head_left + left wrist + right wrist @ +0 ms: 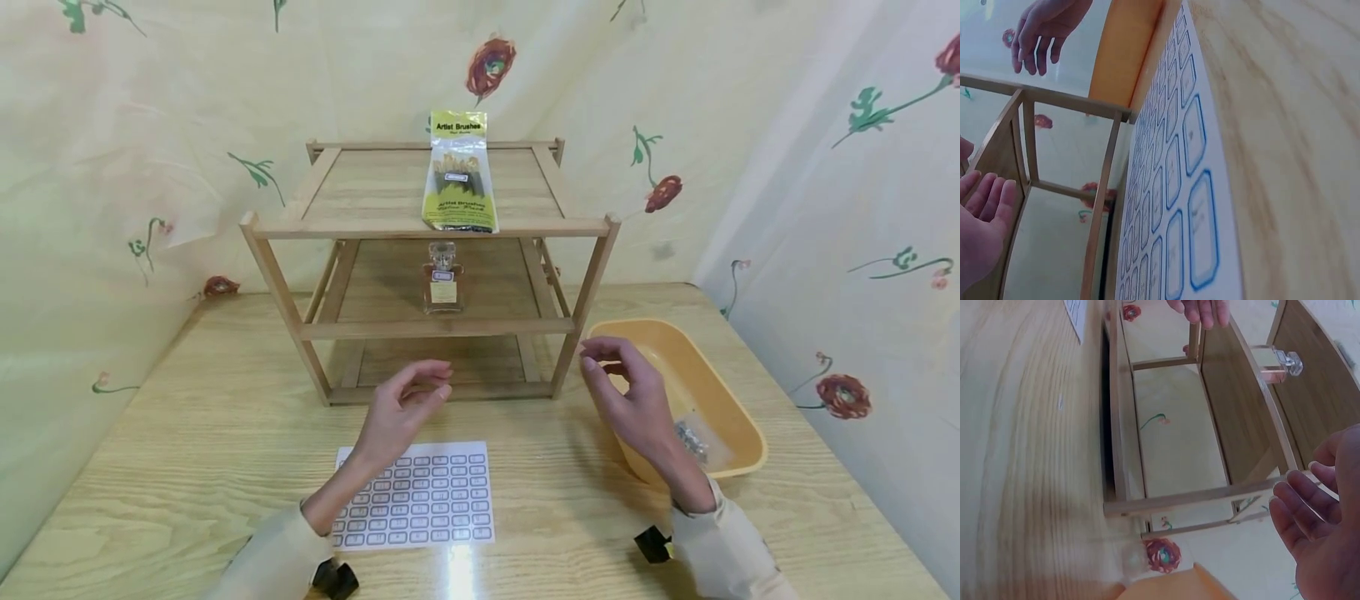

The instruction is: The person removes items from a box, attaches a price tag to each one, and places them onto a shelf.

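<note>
My left hand [397,414] hovers above the far part of a white sheet of numbered labels [420,496], its fingers loosely bent and holding nothing. Over the near left side of a yellow plastic basin [738,417], my right hand [637,400] hangs in the air, fingers also curved and bare. Both hands are in front of a wooden shelf rack [442,330]. A glass perfume bottle [443,292] bearing a small label stands upright on its middle tier. On the top tier lies a yellow-green packet of artist brushes [459,179], also labelled.
Inside the basin lies a clear plastic bag [693,442] with small silvery pieces. The rack stands on a light wooden table [187,433]. Flower-patterned cloth [847,283] hangs behind and at both sides.
</note>
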Available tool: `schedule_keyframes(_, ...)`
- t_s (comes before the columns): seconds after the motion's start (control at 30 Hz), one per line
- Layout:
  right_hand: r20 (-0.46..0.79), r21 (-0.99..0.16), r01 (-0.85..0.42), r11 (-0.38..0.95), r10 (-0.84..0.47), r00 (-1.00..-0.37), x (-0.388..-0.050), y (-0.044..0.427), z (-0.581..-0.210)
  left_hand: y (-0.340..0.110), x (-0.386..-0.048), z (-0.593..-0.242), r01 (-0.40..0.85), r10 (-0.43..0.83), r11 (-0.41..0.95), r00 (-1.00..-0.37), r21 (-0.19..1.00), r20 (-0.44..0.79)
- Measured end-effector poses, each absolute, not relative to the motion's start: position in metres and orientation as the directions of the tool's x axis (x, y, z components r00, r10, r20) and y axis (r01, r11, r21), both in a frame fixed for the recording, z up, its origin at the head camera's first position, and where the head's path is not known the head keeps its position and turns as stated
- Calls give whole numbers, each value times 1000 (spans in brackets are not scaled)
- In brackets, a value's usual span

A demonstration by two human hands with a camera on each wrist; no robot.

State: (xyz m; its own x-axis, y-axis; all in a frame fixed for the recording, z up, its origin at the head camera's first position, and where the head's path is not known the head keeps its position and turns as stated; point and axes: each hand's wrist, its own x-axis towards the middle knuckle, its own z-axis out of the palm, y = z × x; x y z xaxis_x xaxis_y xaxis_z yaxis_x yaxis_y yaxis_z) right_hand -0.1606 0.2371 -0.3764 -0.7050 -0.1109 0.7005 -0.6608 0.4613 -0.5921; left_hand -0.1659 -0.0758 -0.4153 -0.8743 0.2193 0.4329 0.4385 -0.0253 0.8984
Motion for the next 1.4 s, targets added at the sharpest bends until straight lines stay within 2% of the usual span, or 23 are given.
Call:
schedule_keyframes(0.63, 669, -602, -590, 539, -63, -741, -152, 269, -385, -42, -162, -413, 371, 319, -76, -871, 926, 375)
schedule_keyframes(1.2, 589, -642, -439, 628, 38, -807, -141, 313, -393, -11, -167, -408, 334, 386, -119, -852, 935, 354)
schedule_keyframes(1.4, 564, -631, -388, 672, 54, -824, -137, 326, -394, 0, -168, -408, 311, 411, -87, -854, 947, 318)
